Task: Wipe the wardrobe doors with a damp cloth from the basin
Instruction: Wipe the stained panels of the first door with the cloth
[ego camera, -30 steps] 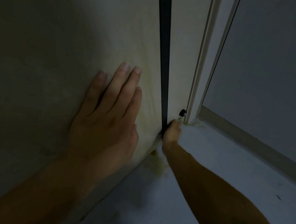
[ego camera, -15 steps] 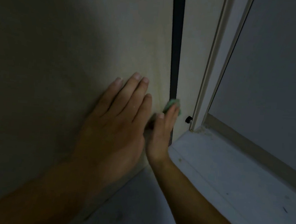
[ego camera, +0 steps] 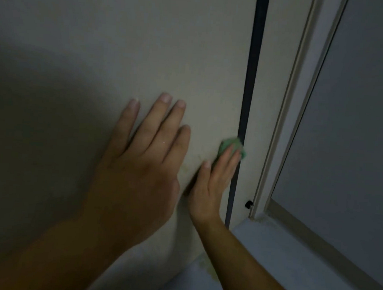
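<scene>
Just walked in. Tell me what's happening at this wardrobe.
A person is wiping a pale beige wardrobe door, low down near the grey floor. The right hand presses a small green cloth against the door with straight fingers, right at the dark vertical strip along the door's right edge. The left hand lies flat on the same panel beside it, fingers straight, holding nothing.
</scene>
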A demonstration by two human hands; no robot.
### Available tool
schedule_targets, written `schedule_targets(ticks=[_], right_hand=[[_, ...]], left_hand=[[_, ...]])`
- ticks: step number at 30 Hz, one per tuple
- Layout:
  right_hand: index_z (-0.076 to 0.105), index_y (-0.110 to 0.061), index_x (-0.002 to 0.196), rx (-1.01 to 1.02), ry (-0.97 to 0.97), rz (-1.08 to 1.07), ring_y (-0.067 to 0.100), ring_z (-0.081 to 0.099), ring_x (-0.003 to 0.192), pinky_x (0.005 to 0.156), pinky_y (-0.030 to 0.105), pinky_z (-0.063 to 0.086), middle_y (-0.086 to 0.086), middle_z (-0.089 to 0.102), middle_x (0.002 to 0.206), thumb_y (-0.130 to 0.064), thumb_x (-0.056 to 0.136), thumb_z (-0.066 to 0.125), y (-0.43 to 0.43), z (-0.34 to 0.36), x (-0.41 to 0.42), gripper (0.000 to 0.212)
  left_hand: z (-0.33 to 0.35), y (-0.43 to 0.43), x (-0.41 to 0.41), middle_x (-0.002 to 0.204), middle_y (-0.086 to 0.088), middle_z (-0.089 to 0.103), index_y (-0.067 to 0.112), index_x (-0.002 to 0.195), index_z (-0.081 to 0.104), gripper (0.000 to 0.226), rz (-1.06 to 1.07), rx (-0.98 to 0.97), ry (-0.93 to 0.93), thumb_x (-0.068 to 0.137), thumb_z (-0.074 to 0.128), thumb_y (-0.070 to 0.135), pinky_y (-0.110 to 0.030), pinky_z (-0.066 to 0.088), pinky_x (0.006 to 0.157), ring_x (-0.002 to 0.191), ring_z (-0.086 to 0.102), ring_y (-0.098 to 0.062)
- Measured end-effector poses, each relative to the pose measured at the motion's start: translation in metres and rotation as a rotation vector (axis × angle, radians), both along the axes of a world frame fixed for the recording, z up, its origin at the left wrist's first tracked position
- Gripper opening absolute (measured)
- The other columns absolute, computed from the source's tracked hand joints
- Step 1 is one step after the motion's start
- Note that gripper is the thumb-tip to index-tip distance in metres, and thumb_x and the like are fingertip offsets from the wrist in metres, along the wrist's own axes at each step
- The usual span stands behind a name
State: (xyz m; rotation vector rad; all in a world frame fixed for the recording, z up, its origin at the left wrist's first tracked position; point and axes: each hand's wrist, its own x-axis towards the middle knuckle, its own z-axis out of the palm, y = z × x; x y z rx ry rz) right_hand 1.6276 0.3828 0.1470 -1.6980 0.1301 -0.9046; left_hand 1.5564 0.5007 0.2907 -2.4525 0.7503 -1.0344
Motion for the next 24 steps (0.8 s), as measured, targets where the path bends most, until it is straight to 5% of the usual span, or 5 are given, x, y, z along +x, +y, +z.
schedule_targets(ticks=[3,6,12,20,24], right_hand=[[-0.014,-0.035,0.157,0.118,0.144,0.065,-0.010,-0.031,0.143,0.124,0.031,-0.017,-0.010,-0.025,0.167,-0.057,0.100,0.019,0.000,0.024,-0.005,0.069],[-0.012,-0.032,0.157,-0.096,-0.077,0.057,0.002,-0.028,0.149,0.121,0.027,-0.021,-0.009,-0.025,0.165,-0.051,0.102,0.018,-0.005,0.112,0.000,0.066],[-0.003,-0.016,0.161,-0.388,-0.227,-0.044,0.026,-0.011,0.157,0.125,0.060,0.001,0.010,-0.010,0.170,-0.041,0.105,0.022,-0.016,0.137,0.012,0.066],[-0.006,-0.021,0.161,-0.194,-0.108,-0.103,0.022,-0.012,0.156,0.127,0.050,-0.002,0.008,-0.010,0.170,-0.048,0.102,0.017,-0.031,0.249,0.026,0.069],[-0.018,-0.026,0.159,-0.678,-0.243,-0.010,0.026,-0.018,0.156,0.126,0.047,-0.010,0.003,-0.024,0.166,-0.050,0.102,0.020,-0.003,0.214,-0.001,0.072]], left_hand=[[0.026,0.009,-0.006,0.167,-0.020,0.020,0.005,0.150,0.045,0.068,0.028,-0.034,-0.028,0.087,0.050,0.028,-0.060,0.003,0.125,0.156,0.012,-0.038],[0.047,0.015,-0.012,0.167,-0.019,0.018,0.008,0.152,0.044,0.070,0.070,-0.080,-0.062,0.086,0.050,0.031,-0.062,0.002,0.124,0.156,0.012,-0.038],[0.077,0.030,-0.024,0.168,-0.018,0.017,0.009,0.152,0.044,0.072,0.106,-0.137,-0.085,0.087,0.048,0.038,-0.064,0.000,0.123,0.156,0.012,-0.039],[0.091,0.046,-0.028,0.168,-0.015,0.019,0.008,0.151,0.045,0.071,0.074,-0.146,-0.076,0.086,0.053,0.033,-0.061,0.003,0.124,0.156,0.015,-0.034],[0.091,0.051,-0.028,0.168,-0.014,0.018,0.007,0.154,0.042,0.074,0.074,-0.132,-0.053,0.086,0.052,0.034,-0.058,0.001,0.125,0.157,0.014,-0.033]])
